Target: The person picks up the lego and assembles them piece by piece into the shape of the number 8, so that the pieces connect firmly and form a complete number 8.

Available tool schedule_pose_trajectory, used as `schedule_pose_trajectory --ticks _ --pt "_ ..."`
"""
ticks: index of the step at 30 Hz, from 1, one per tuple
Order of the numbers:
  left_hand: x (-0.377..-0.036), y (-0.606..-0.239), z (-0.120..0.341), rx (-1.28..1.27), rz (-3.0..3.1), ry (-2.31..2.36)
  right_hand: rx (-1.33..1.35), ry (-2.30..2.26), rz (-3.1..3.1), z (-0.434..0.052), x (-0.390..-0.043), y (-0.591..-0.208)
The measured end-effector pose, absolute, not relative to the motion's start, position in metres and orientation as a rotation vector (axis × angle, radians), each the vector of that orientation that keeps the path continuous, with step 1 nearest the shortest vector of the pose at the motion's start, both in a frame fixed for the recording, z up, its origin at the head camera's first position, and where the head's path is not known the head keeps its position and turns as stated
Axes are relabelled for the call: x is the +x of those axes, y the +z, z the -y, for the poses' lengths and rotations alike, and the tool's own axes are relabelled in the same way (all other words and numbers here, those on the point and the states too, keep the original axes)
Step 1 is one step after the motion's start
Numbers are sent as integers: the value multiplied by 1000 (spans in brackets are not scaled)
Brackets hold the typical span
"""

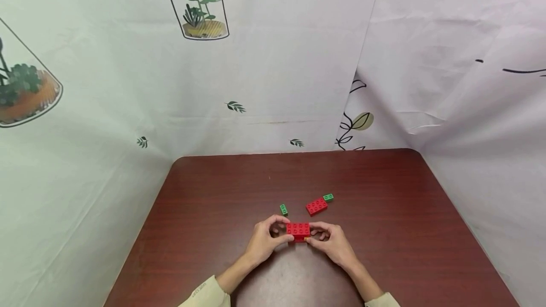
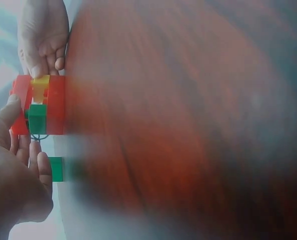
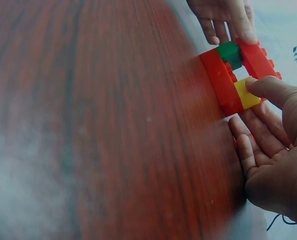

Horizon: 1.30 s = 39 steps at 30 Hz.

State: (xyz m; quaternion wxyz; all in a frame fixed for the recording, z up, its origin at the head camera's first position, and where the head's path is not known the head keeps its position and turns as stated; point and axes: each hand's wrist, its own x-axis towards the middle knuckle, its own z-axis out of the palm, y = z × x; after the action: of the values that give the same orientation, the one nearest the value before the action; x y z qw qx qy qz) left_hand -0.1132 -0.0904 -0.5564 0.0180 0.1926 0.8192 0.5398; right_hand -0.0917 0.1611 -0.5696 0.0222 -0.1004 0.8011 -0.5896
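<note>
A red toy brick (image 1: 298,228) sits on top in the head view. Beneath it, a green brick (image 2: 37,119) and a yellow brick (image 3: 248,94) stand apart, with a lower red brick (image 3: 219,82) at the bottom on the table. My left hand (image 1: 261,243) pinches the upper red brick at its left end, thumb on the near side. The thumb of my right hand (image 1: 337,246) lies on the yellow brick, and its fingers reach behind the stack. Whether the upper brick is fully pressed on, I cannot tell.
Behind the stack, a loose green brick (image 1: 283,210) lies on the brown table (image 1: 204,212). Farther right are another red brick (image 1: 317,206) and a second green brick (image 1: 328,197), close together. White printed sheets (image 1: 277,70) hang behind and beside the table.
</note>
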Motion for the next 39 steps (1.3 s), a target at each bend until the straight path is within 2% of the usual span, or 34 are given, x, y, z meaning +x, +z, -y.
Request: schedule_pose_trajectory --ticks 39 --pt "-110 -565 90 607 -2611 1691 -311 -1781 -2444 -164 -93 -571"
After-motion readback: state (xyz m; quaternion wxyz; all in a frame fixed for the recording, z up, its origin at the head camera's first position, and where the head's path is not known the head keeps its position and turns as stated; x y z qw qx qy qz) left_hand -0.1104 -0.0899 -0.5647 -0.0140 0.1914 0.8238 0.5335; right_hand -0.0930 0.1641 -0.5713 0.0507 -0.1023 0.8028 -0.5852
